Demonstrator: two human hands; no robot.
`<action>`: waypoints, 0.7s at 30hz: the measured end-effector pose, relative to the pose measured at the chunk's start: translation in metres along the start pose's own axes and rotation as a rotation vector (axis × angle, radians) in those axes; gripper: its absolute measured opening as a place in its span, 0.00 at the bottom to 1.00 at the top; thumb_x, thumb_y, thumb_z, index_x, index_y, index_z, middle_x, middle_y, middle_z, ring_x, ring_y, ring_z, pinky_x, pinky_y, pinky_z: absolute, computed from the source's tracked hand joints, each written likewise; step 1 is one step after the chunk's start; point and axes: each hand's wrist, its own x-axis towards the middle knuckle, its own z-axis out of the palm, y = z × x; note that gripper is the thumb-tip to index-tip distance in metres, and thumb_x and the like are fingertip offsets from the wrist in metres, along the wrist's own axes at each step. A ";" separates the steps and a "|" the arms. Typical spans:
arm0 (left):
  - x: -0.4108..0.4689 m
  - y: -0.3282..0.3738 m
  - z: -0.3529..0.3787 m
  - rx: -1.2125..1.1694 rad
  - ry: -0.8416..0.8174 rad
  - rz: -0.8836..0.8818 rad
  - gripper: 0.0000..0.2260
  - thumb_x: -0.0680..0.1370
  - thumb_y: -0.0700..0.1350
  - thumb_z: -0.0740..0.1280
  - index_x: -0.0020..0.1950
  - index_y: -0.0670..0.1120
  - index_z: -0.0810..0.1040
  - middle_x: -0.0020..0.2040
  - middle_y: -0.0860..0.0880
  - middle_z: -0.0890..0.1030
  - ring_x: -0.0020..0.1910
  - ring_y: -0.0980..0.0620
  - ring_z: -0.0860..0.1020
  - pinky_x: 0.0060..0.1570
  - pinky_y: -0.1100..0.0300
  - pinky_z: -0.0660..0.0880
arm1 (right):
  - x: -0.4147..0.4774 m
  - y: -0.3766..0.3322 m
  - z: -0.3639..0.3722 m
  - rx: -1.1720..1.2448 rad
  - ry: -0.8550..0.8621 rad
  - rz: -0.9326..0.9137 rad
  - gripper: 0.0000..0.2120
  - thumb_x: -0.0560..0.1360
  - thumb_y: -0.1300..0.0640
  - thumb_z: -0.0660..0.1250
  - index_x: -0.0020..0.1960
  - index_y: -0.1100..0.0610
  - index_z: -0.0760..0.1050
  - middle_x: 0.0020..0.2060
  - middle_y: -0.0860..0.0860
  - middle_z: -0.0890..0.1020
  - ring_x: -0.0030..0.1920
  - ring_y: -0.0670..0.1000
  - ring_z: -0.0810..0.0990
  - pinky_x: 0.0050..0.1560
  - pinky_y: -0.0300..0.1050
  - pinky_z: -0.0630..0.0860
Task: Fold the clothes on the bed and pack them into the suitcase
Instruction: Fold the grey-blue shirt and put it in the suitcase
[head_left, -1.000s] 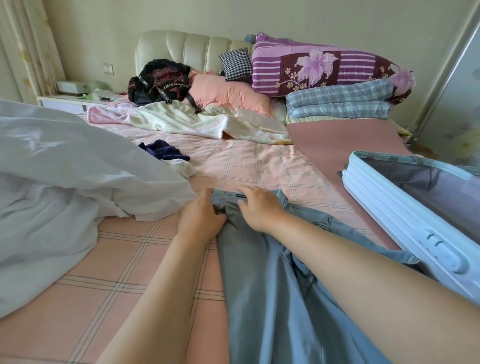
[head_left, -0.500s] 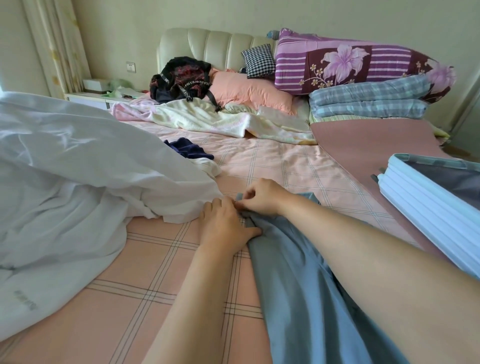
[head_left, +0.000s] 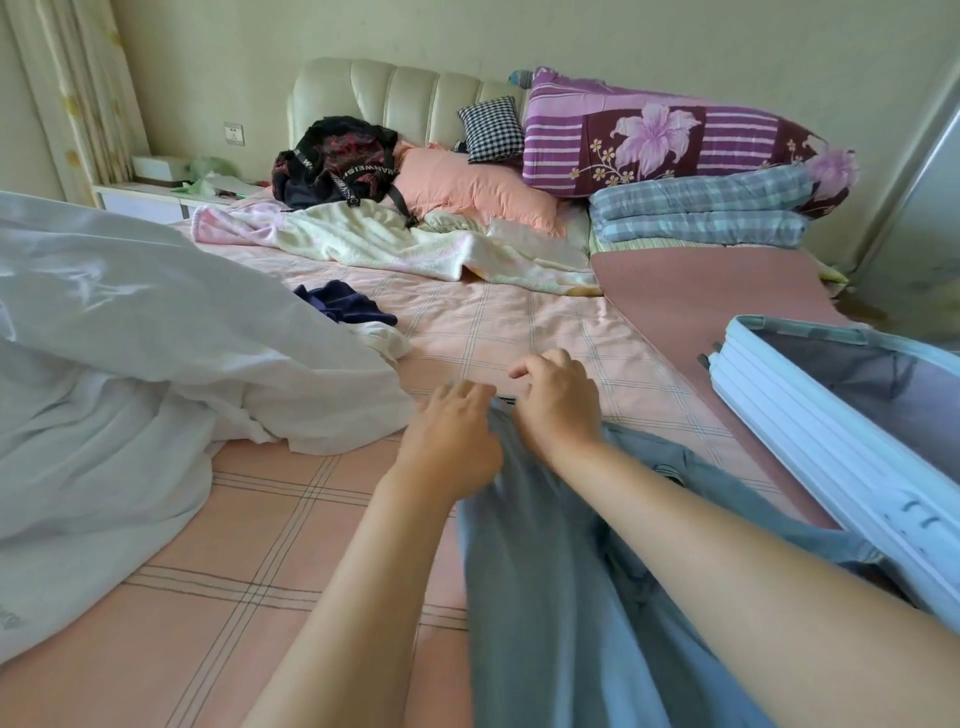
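Noting a grey-blue garment (head_left: 571, 597) stretching along the bed, with the long axis running near to far, the near end dropping out of the bottom of the view and the far end stopping right under both hands. Seeing the left hand (head_left: 452, 441) resting on the far-left corner of it, with blurred, fairly straight fingers, pressing rather than pinching. Seeing the right hand (head_left: 556, 410) just beside it on the right, heel touching the cloth and fingers curled above the far edge. Not managing to tell whether it is gripping any cloth. Judging both hands about equally near that far edge, so probably needing to bring the far end back toward the near end along the same axis.

Lying under all this: a pink checked bed sheet (head_left: 249, 545). Crowding the left: a rumpled white duvet (head_left: 130, 364), with its edge near the left hand but apart from the garment. Sitting open on the right: a white ribbed suitcase (head_left: 810, 457), showing grey lining, with the garment's right side reaching up against its shell. Not seeing any clothes in the visible part.

Going farther: a dark navy garment (head_left: 343, 306) heaped at the duvet's far edge, unfolded. Then a cream blanket (head_left: 389, 244) sprawling across the bed and a mauve mat (head_left: 675, 291) on the right. At the far end, against the padded headboard (head_left: 405, 93): a black bag (head_left: 337, 166), a pink pillow (head_left: 478, 187), and a purple floral quilt (head_left: 675, 135) stacked on plaid bedding (head_left: 701, 208). Also a nightstand (head_left: 145, 197) far left.
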 end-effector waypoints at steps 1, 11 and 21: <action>-0.001 0.007 0.006 -0.006 -0.061 0.040 0.24 0.79 0.49 0.61 0.75 0.50 0.66 0.75 0.51 0.66 0.74 0.48 0.62 0.72 0.53 0.59 | -0.014 0.007 -0.007 0.013 0.020 -0.024 0.15 0.78 0.61 0.59 0.59 0.51 0.80 0.60 0.51 0.78 0.61 0.56 0.74 0.60 0.50 0.69; -0.013 0.009 0.008 0.293 -0.506 -0.158 0.41 0.77 0.70 0.56 0.82 0.48 0.47 0.82 0.48 0.44 0.80 0.48 0.42 0.76 0.46 0.42 | -0.089 0.075 -0.042 -0.079 -0.605 -0.036 0.31 0.83 0.39 0.52 0.82 0.47 0.49 0.82 0.51 0.47 0.81 0.50 0.45 0.79 0.48 0.43; -0.040 0.156 0.011 -0.163 -0.401 0.170 0.19 0.82 0.50 0.62 0.73 0.48 0.70 0.70 0.49 0.72 0.69 0.47 0.70 0.65 0.56 0.67 | -0.148 0.132 -0.122 0.121 0.227 0.062 0.14 0.72 0.64 0.61 0.48 0.51 0.83 0.47 0.46 0.83 0.50 0.53 0.78 0.51 0.48 0.75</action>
